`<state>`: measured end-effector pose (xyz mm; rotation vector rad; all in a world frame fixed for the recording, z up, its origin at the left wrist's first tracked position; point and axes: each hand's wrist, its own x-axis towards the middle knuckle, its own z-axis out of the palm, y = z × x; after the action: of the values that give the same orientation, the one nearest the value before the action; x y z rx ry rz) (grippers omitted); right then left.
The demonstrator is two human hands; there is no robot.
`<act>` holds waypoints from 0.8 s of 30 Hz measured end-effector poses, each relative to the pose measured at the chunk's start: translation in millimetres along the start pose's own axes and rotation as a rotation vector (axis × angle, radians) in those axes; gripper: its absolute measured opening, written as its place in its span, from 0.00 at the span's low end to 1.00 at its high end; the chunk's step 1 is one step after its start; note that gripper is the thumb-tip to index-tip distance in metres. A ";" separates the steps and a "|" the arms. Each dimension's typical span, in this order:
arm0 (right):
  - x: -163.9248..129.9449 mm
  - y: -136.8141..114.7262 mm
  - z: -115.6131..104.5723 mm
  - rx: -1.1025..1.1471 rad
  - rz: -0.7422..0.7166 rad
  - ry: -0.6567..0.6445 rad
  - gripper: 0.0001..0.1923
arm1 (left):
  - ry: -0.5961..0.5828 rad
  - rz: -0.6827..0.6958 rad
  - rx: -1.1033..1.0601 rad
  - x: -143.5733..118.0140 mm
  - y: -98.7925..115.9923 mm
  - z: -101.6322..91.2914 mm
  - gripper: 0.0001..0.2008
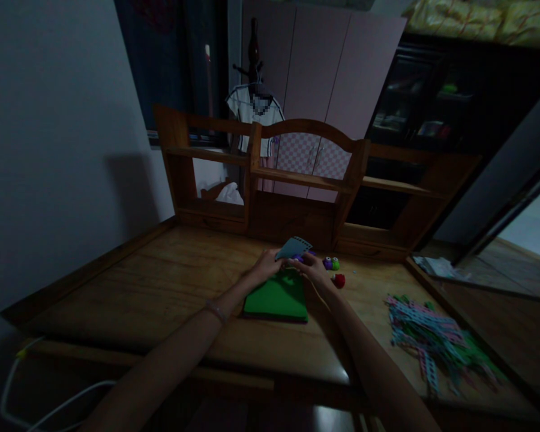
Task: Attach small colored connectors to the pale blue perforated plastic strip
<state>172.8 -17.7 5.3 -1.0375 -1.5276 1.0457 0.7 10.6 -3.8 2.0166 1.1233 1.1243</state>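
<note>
My left hand pinches a light blue sheet by its lower left side. The sheet is tilted up, and a row of dark rectangular gaps runs along its far edge. My right hand is closed at the sheet's lower right, its fingers against a small purple object. Fingers partly cover that object, so its kind is unclear. Below both hands lies a stack of sheets with a green one on top. Right of my right hand sit a purple and green figure with round eyes and a small red one.
A tangled pile of pink, blue and green cut strips covers the table's right side. A wooden shelf unit stands along the far edge. White cable hangs at the lower left. A raised wooden rim borders the right.
</note>
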 end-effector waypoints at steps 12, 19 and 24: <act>-0.8 -1.2 1.3 -0.013 -0.005 0.009 0.21 | -0.007 0.001 0.020 -0.3 1.4 -0.6 0.10; -4.2 -5.3 1.0 0.000 0.000 -0.011 0.19 | 0.003 0.006 0.028 0.9 -0.7 0.9 0.09; -3.4 -4.2 0.8 -0.002 -0.008 -0.009 0.19 | -0.006 -0.009 0.022 0.8 -0.2 0.4 0.10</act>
<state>172.1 -22.1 8.4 -1.0284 -1.5387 1.0449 1.1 11.3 -3.8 2.0284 1.1458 1.1052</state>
